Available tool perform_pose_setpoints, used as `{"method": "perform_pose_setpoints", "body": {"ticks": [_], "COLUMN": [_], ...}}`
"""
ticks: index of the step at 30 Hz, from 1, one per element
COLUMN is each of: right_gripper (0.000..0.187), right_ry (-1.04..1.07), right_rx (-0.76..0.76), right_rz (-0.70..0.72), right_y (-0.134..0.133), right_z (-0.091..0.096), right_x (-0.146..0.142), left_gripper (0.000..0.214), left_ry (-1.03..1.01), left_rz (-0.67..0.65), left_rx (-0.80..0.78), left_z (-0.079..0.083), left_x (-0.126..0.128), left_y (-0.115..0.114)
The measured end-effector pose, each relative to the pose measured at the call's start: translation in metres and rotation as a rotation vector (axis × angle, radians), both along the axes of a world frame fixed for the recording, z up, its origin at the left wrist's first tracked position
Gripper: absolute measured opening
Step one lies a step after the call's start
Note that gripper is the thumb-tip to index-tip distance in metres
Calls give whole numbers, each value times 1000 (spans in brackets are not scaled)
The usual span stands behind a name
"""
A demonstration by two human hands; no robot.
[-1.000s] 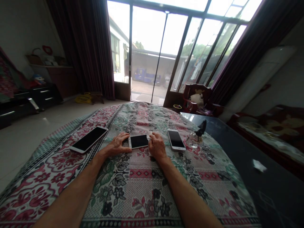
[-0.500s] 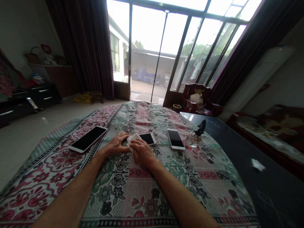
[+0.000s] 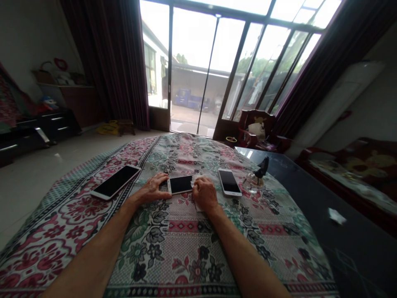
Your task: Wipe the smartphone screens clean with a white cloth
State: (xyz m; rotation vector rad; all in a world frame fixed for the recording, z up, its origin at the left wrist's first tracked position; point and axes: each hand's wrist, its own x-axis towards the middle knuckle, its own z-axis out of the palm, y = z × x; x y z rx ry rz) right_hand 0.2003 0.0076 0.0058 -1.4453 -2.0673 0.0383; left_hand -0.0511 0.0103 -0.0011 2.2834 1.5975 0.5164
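A white-framed smartphone (image 3: 181,184) lies screen up on the patterned tablecloth (image 3: 182,248), between my hands. My left hand (image 3: 151,189) grips its left end, thumb on the near edge and fingers at the far edge. Bunched under my right hand (image 3: 205,193) is a white tissue (image 3: 193,179), pressed on the phone's right end, which is hidden. The fingers of that hand are curled. To the left lies a larger white-edged smartphone (image 3: 116,182). Another white smartphone (image 3: 230,182) rests just right of my right hand. Both have dark screens facing up.
A small clear glass object with a black upright part (image 3: 262,167) stands on the cloth at right. On the dark tabletop (image 3: 310,198) beside it sits a crumpled white piece (image 3: 336,216). A wooden chair (image 3: 256,128) stands beyond the table, near glass doors (image 3: 192,103).
My right hand has slid to the right with the tissue, from the phone's left part to its right end, uncovering most of the screen. My left hand stays in place.
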Motion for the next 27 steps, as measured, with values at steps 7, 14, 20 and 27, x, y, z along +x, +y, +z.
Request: {"method": "perform_pose_setpoints", "body": {"ticks": [7, 14, 20, 27], "right_gripper": [23, 24, 27, 31], "right_ry": [-15, 5, 21, -97], "right_rx": [8, 15, -20, -34], "right_rz": [396, 344, 48, 127], "right_y": [-24, -16, 8, -2], "right_z": [1, -2, -3, -6], "right_x": [-34, -34, 3, -7], "left_gripper": [74, 73, 75, 78], "left_ry": [-10, -27, -6, 0], "left_rz": [-1, -3, -10, -6], "left_rx": [40, 53, 19, 4], "left_z": [-6, -8, -2, -1], "left_x": [-1, -2, -1, 0], "left_y": [1, 3, 3, 2]}}
